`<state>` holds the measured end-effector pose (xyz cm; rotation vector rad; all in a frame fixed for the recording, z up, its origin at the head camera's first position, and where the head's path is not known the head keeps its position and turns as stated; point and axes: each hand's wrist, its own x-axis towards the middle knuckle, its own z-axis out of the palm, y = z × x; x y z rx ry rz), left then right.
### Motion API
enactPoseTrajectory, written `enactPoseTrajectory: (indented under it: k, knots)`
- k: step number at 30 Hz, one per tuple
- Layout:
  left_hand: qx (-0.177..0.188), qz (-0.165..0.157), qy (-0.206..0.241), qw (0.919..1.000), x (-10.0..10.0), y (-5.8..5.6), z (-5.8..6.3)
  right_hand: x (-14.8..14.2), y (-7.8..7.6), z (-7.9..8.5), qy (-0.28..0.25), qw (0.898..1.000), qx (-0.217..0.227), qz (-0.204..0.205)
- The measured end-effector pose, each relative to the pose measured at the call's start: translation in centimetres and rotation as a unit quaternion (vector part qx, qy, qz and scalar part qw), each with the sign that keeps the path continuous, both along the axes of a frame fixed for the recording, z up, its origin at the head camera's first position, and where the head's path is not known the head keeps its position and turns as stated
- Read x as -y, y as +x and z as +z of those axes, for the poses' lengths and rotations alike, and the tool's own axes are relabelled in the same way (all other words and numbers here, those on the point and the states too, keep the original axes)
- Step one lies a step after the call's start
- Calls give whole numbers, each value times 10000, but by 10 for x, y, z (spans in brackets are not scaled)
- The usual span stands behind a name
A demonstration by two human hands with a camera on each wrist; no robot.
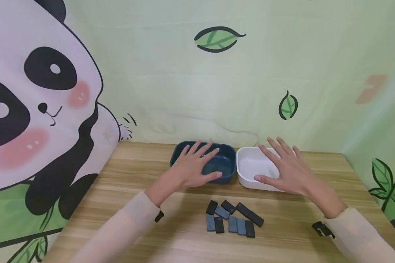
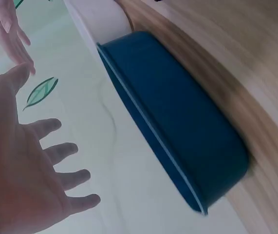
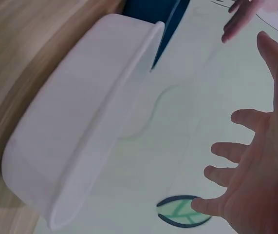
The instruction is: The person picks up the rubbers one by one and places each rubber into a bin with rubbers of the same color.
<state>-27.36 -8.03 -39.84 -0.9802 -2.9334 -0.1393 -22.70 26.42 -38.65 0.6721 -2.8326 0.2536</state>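
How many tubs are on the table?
2: a dark blue rounded-rectangular tub and, to its right, a white tub, both near the far edge of the wood-grain table. No others show.

Six black blocks (image 1: 219, 225) and four gray blocks (image 1: 232, 224) are lying on one bench (image 1: 135, 160). Farther back, one blue tub (image 1: 228, 176) and one white tub (image 1: 250, 183) are sitting. One left hand (image 1: 192, 168), one right hand (image 1: 293, 171) and one panda picture (image 1: 62, 120) are showing.

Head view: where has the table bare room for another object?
Bare table lies left of the blue bin, and right of the blocks, nearer than the white bin. Crowded: among the blocks, and between the bins, set close side by side.
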Motion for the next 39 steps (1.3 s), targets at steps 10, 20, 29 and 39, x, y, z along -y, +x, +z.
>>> enactPoseTrajectory:
  k: [10,20,29,39]
  knots:
    - [271,2,915,9954,49,-1,9,-9,16,18,-238,9984,-378,338]
    - [842,821,2091,9708,109,-2,-14,33,45,1,-999,9876,-510,1097]
    - [757,1225,2993,9432,123,-23,-49,89,44,-42,-1189,9802,846,1341]
    - [1665,1595,3910,8910,113,-49,-86,122,15,-89,-551,9724,1647,1558]
